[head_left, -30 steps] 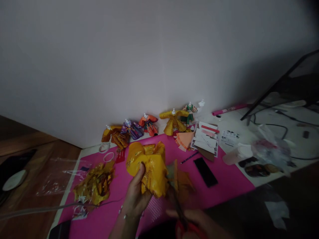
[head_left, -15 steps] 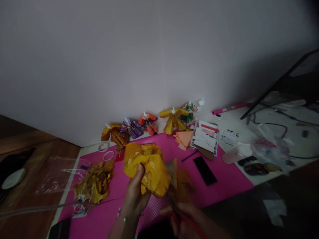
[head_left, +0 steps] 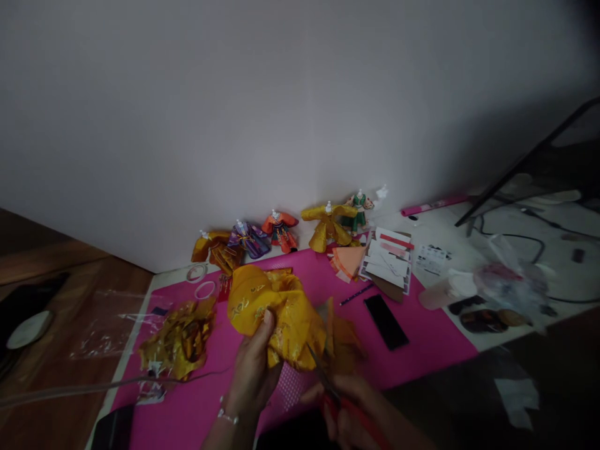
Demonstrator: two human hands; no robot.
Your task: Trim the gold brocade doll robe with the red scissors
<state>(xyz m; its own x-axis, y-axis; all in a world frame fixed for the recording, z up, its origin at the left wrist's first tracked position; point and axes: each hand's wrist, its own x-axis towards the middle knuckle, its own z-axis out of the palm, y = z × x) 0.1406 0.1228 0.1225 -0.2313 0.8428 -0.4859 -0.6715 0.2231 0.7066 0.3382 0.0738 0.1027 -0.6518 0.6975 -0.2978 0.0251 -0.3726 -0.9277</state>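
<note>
My left hand (head_left: pixel 257 356) grips a crumpled piece of yellow patterned fabric (head_left: pixel 248 300), the thumb pressed on top and the fingers hidden beneath. A beaded bracelet circles that wrist. In my right hand (head_left: pixel 351 406) is a pair of scissors (head_left: pixel 323 372) with red handles; the blades reach to the fabric's lower right edge and look slightly apart. Whether they are cutting through it I cannot tell. Behind the scissors, more yellow cloth (head_left: pixel 347 340) lies on the pink mat (head_left: pixel 398 375).
Small headless dolls in robes, one orange (head_left: pixel 280 231), stand along the wall. A heap of yellow scraps (head_left: pixel 180 340) lies on the left. To the right are a phone (head_left: pixel 385 320), papers (head_left: pixel 387 259), a bottle (head_left: pixel 445 289) and a plastic bag (head_left: pixel 509 275).
The yellow fabric has shifted and folded a little in my left hand. The scissor tips now reach slightly further up and left against its edge.
</note>
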